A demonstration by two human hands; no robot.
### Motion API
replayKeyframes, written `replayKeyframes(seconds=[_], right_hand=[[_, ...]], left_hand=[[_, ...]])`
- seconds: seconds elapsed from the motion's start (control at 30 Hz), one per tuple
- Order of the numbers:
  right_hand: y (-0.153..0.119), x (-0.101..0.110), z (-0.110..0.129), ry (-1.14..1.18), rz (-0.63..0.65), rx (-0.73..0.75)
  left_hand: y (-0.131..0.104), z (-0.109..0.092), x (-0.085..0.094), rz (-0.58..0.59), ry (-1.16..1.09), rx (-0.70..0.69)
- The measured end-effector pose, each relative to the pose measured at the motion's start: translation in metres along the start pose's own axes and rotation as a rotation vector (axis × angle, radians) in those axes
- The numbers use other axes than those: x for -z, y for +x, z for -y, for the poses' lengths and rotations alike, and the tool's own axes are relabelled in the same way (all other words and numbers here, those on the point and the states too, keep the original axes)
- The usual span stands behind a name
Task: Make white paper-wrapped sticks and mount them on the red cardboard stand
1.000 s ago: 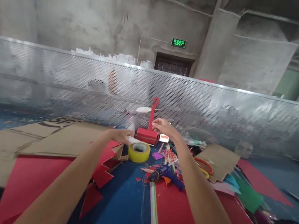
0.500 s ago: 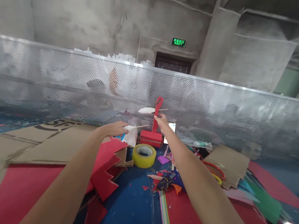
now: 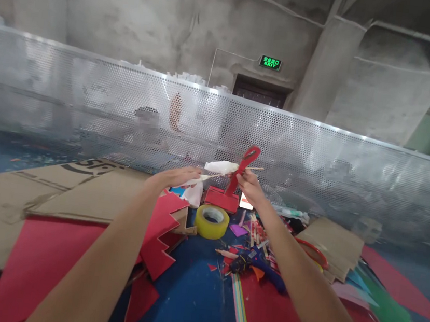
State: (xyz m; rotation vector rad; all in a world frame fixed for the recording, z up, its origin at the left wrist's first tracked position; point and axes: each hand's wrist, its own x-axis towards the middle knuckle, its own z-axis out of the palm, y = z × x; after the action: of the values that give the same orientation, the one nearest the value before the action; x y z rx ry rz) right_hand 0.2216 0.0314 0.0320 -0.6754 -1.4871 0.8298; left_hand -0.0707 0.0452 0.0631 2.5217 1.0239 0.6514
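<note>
My right hand (image 3: pixel 250 183) pinches a red upright strip (image 3: pixel 247 159) with a looped top. The strip leans to the right and rises from a red box-shaped base (image 3: pixel 222 199). A thin stick with a white wrapped piece (image 3: pixel 221 167) crosses the strip near my right fingers. In my left hand (image 3: pixel 179 176) is a second stick with a white piece (image 3: pixel 199 180), its bare end pointing at the strip. White crumpled material (image 3: pixel 193 195) lies just below that hand.
A yellow tape roll (image 3: pixel 211 222) and a blue glue gun (image 3: pixel 259 265) lie on the blue table (image 3: pixel 186 293). Red zigzag-cut card (image 3: pixel 161 233) and cardboard (image 3: pixel 85 192) are at left. Red-handled scissors (image 3: pixel 313 251) lie at right. A perforated metal screen (image 3: pixel 109 96) stands behind.
The red strip has gone from upright to leaning right, with its base tilting slightly. My left hand has brought its stick closer to the strip. The view has shifted and tilted.
</note>
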Motion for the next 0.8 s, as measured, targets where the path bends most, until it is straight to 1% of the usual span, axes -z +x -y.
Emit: replayKeyframes(seconds=[0.13, 0.27, 0.33, 0.4, 0.47, 0.57, 0.7, 0.8], right_hand=[[-0.007, 0.004, 0.004, -0.028, -0.002, 0.026], [-0.008, 0.004, 0.003, -0.075, -0.013, 0.038], [-0.008, 0.006, 0.003, -0.067, -0.022, 0.057], [-0.006, 0.01, 0.005, -0.045, -0.034, 0.088], [-0.006, 0.014, 0.014, -0.02, -0.052, 0.127], [-0.006, 0.018, 0.036, 0.004, -0.048, 0.164], [-0.009, 0.016, 0.068, 0.047, -0.002, 0.156], [-0.011, 0.009, 0.082, 0.117, 0.005, 0.153]], left_hand=[[0.004, -0.006, -0.006, 0.036, -0.02, -0.074], [0.012, -0.014, -0.013, 0.08, -0.003, -0.067], [0.016, -0.017, -0.016, 0.07, 0.001, -0.067], [0.018, -0.02, -0.017, 0.031, -0.003, -0.085], [0.019, -0.026, -0.015, 0.011, -0.008, -0.124], [0.016, -0.041, -0.01, 0.017, -0.032, -0.202], [0.012, -0.071, -0.003, 0.023, -0.138, -0.256], [0.008, -0.093, 0.0, 0.034, -0.191, -0.268]])
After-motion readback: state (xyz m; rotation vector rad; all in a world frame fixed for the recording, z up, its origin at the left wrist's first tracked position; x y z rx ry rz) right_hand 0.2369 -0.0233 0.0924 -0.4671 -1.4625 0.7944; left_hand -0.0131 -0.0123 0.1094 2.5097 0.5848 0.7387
